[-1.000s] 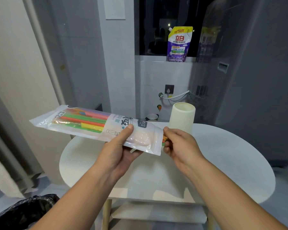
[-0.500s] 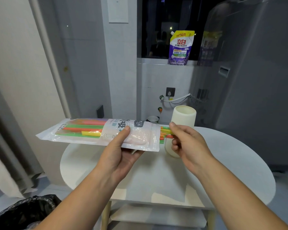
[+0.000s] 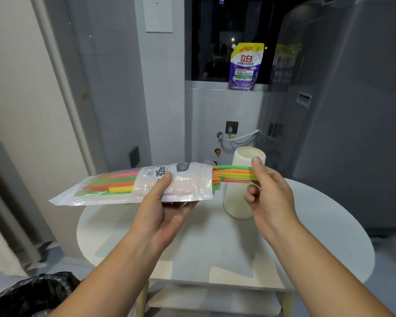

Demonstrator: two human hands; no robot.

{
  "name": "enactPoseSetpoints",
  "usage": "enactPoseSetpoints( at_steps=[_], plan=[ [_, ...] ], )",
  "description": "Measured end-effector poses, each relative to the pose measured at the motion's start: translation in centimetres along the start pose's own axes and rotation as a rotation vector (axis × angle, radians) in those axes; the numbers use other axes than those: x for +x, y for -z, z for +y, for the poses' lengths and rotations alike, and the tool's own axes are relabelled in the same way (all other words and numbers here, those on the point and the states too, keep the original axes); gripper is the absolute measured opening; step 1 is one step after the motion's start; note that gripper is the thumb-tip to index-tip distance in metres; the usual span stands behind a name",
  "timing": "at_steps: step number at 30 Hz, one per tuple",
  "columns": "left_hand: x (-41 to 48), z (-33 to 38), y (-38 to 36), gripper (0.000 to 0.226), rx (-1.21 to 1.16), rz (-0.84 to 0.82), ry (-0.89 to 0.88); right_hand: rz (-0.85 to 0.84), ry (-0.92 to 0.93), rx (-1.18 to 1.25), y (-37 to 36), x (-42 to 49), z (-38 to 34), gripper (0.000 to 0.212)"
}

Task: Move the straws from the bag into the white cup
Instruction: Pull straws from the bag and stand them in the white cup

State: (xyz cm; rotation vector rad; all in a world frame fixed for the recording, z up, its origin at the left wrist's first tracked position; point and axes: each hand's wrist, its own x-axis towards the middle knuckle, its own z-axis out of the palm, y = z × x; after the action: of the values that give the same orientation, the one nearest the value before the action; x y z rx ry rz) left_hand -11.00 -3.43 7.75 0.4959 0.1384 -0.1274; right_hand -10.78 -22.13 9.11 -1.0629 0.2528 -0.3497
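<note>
Straws [image 3: 233, 173], long axis horizontal, are being pinched by the right hand [image 3: 270, 197] across the upright white cup [image 3: 236, 202] at frame centre, the bag [image 3: 124, 188] being gripped by the left hand [image 3: 162, 213].

One bag [image 3: 101, 191], one cup [image 3: 238, 197], one table [image 3: 318, 225], one pouch [image 3: 245, 67], one bin liner [image 3: 32, 294]; two hands, left hand [image 3: 160, 216] and right hand [image 3: 270, 197]; straws [image 3: 233, 173] many, too bunched to count exactly

A round white table [image 3: 325, 236] stands in a small room with grey walls [image 3: 114, 88]. Behind it is a dark window [image 3: 213, 42], and a purple soap pouch [image 3: 244, 67] sits on the ledge [image 3: 206, 84]. A white hose [image 3: 241, 138] hangs on the wall below. A black trash bag [image 3: 32, 294] is low on the left, near a grey curtain [image 3: 7, 202].
</note>
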Motion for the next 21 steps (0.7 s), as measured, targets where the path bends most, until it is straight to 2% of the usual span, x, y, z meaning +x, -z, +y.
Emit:
enactPoseSetpoints(
  at_steps=[3, 6, 8, 11, 16, 21],
  plan=[
    [0.2, -0.8, -0.6, 0.040, -0.005, -0.005, 0.014, -0.064, -0.095, 0.036, -0.6, -0.1, 0.0, 0.023],
    [0.4, -1.6, -1.1, 0.039, -0.001, -0.020, 0.033, -0.115, -0.125, 0.150, -1.4, -0.1, 0.2, 0.015],
    [0.6, -2.1, -1.4, 0.043, -0.002, -0.032, 0.036, -0.097, -0.092, 0.144, -1.7, 0.5, 0.2, 0.012],
    [1.3, -2.3, -1.5, 0.047, -0.007, -0.039, 0.048, -0.046, 0.013, 0.045, -1.7, 1.7, 0.2, 0.019],
    [2.6, -1.7, -0.9, 0.039, -0.067, 0.002, 0.054, 0.021, 0.170, -0.103, -0.9, 3.4, -1.1, 0.030],
    [3.2, -2.1, -1.0, 0.040, -0.111, 0.031, 0.066, 0.013, 0.203, -0.184, -0.8, 4.2, -2.2, 0.032]
  ],
)
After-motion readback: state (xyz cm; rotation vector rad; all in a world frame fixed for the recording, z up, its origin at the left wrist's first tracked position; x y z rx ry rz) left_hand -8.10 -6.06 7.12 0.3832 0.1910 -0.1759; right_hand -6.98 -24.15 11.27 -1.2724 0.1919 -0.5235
